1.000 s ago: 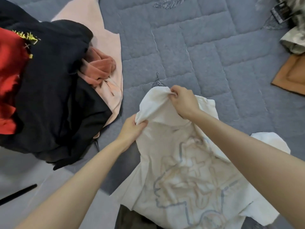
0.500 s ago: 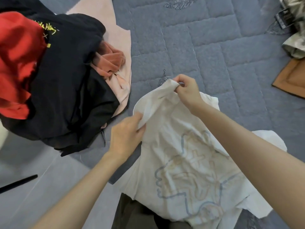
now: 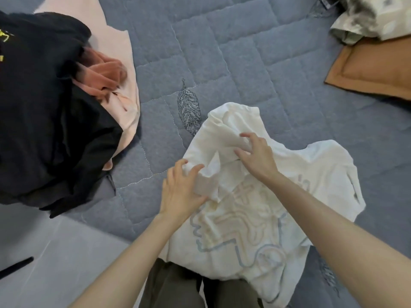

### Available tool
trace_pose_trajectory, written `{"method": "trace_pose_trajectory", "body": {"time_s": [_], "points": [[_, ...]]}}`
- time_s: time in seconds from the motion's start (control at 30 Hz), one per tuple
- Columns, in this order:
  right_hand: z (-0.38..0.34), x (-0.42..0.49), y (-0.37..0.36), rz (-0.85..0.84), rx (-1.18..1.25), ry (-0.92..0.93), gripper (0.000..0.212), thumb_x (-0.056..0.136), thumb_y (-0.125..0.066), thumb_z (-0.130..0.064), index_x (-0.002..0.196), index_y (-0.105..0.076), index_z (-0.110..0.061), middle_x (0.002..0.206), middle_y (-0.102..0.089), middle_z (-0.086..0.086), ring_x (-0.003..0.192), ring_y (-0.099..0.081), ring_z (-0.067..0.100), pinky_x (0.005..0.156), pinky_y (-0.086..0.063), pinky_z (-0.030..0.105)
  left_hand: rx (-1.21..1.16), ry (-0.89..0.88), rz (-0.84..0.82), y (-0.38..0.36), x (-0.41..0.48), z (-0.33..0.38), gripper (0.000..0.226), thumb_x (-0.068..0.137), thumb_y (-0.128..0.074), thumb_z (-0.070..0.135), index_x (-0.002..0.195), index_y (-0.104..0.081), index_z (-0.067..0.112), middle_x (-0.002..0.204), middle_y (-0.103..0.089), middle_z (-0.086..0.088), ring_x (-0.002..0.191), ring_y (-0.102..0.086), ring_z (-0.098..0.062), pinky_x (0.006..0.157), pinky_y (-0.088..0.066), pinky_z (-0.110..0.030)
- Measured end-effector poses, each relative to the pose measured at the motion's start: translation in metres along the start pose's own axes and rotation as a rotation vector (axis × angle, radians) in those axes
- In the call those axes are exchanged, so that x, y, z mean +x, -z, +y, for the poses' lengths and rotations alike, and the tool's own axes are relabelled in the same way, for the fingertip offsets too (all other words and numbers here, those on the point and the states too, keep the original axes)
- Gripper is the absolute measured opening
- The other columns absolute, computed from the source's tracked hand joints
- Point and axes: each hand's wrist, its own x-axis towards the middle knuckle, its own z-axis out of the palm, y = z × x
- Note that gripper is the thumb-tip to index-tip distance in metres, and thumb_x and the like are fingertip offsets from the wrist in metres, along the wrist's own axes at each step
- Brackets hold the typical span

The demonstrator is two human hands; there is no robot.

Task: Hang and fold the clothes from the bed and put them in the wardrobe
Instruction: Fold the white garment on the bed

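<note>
A white T-shirt [image 3: 262, 218] with a pale line print lies crumpled on the blue quilted bed [image 3: 233, 52], its lower part draped over my legs. My left hand [image 3: 180, 192] grips a folded sleeve part at the shirt's left side, between thumb and fingers. Just to the right, near the collar, my right hand [image 3: 255, 156] pinches a ridge of the fabric with bent, spread fingers. The two hands are close together at the upper part of the shirt.
A pile of black clothing [image 3: 44, 107] fills the left, with a coral garment [image 3: 104, 74] and a pink one [image 3: 115, 47] beside it. A brown pillow [image 3: 373, 67] and a patterned cloth [image 3: 367, 16] lie top right. Grey floor [image 3: 55, 263] with a black rod [image 3: 15, 266] is bottom left.
The raised top edge of the shirt has come down onto the bed. Both hands have lowered with it and shifted their hold to folds nearer each other.
</note>
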Motion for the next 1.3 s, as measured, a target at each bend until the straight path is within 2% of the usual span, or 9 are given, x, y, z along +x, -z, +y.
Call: {"method": "trace_pose_trajectory", "body": {"time_s": [0.17, 0.3, 0.43, 0.57, 0.67, 0.87, 1.0, 1.07, 1.3], "points": [[0.013, 0.01, -0.019, 0.124, -0.288, 0.033, 0.035, 0.09, -0.052, -0.017, 0.124, -0.048, -0.02, 0.119, -0.051, 0.01, 0.106, -0.049, 0.035, 0.087, -0.039, 0.042, 0.183, -0.168, 0.046, -0.012, 0.002, -0.019, 0.027, 0.085, -0.058, 0.008, 0.104, -0.061, 0.027, 0.11, -0.047, 0.0, 0.097, -0.045, -0.022, 0.081, -0.022, -0.029], [0.032, 0.0, -0.017, 0.322, -0.188, 0.163, 0.03, 0.075, -0.039, 0.002, 0.097, -0.05, -0.016, 0.095, -0.043, -0.002, 0.081, -0.044, 0.022, 0.057, -0.03, 0.032, 0.143, -0.345, 0.13, -0.012, -0.003, -0.041, 0.034, 0.066, -0.069, -0.011, 0.083, -0.065, 0.019, 0.09, -0.056, 0.0, 0.079, -0.055, -0.022, 0.075, -0.022, -0.028], [0.05, -0.024, -0.024, 0.297, -0.333, 0.138, 0.026, 0.069, -0.05, 0.009, 0.084, -0.058, -0.01, 0.111, -0.051, 0.009, 0.097, -0.046, 0.032, 0.068, -0.035, 0.035, 0.119, -0.423, 0.112, -0.021, -0.013, -0.05, 0.026, 0.065, -0.075, -0.006, 0.069, -0.067, 0.018, 0.09, -0.059, -0.001, 0.083, -0.059, -0.023, 0.079, -0.027, -0.032], [0.042, -0.026, -0.02, 0.217, -0.281, 0.05, 0.03, 0.077, -0.054, 0.001, 0.103, -0.06, -0.012, 0.14, -0.045, 0.004, 0.122, -0.037, 0.032, 0.092, -0.034, 0.043, -0.098, -0.174, 0.261, -0.017, -0.008, -0.036, 0.019, 0.077, -0.061, -0.002, 0.071, -0.064, 0.015, 0.088, -0.055, 0.002, 0.082, -0.05, -0.017, 0.079, -0.028, -0.03], [0.012, -0.009, -0.008, 0.167, 0.014, 0.045, 0.039, 0.079, -0.051, -0.006, 0.117, -0.056, -0.016, 0.133, -0.051, -0.006, 0.122, -0.039, 0.026, 0.102, -0.034, 0.042, -0.333, 0.224, 0.248, -0.012, -0.001, -0.019, 0.016, 0.085, -0.052, 0.017, 0.069, -0.055, 0.02, 0.072, -0.056, 0.008, 0.071, -0.051, -0.02, 0.065, -0.037, -0.033], [-0.04, 0.053, -0.001, -0.009, 0.135, -0.077, 0.053, 0.087, -0.058, -0.054, 0.123, -0.053, -0.016, 0.113, -0.058, -0.006, 0.102, -0.053, 0.013, 0.085, -0.041, 0.03, -1.044, 0.964, -0.072, -0.023, 0.001, -0.008, 0.055, 0.093, -0.041, 0.055, 0.078, -0.065, 0.007, 0.07, -0.063, -0.004, 0.057, -0.056, -0.021, 0.063, -0.052, -0.034], [-0.049, 0.072, -0.012, -0.003, 0.036, 0.019, 0.021, 0.093, -0.055, -0.037, 0.086, -0.058, -0.018, 0.081, -0.057, -0.009, 0.076, -0.051, 0.009, 0.063, -0.035, 0.021, -1.287, 1.022, 0.097, -0.029, 0.001, -0.007, 0.03, 0.089, -0.063, 0.042, 0.083, -0.062, 0.012, 0.078, -0.063, -0.001, 0.075, -0.058, -0.018, 0.07, -0.051, -0.031], [-0.055, 0.078, -0.012, 0.045, 0.169, 0.031, 0.031, 0.093, -0.054, -0.029, 0.063, -0.05, -0.024, 0.061, -0.046, -0.015, 0.06, -0.044, 0.002, 0.052, -0.03, 0.017, -1.399, 1.073, 0.217, -0.025, 0.005, -0.008, 0.021, 0.086, -0.07, 0.029, 0.075, -0.062, 0.014, 0.078, -0.063, -0.001, 0.079, -0.057, -0.019, 0.07, -0.048, -0.027], [-0.082, 0.096, -0.004, 0.019, 0.675, -0.117, 0.032, 0.089, -0.066, -0.019, 0.058, -0.059, -0.022, 0.059, -0.049, -0.007, 0.056, -0.044, 0.008, 0.054, -0.037, 0.021, -1.918, 1.012, 0.414, 0.0, 0.027, -0.033, 0.002, 0.094, -0.058, 0.01, 0.095, -0.06, 0.009, 0.094, -0.065, -0.003, 0.079, -0.063, -0.009, 0.063, -0.055, -0.016]]}}
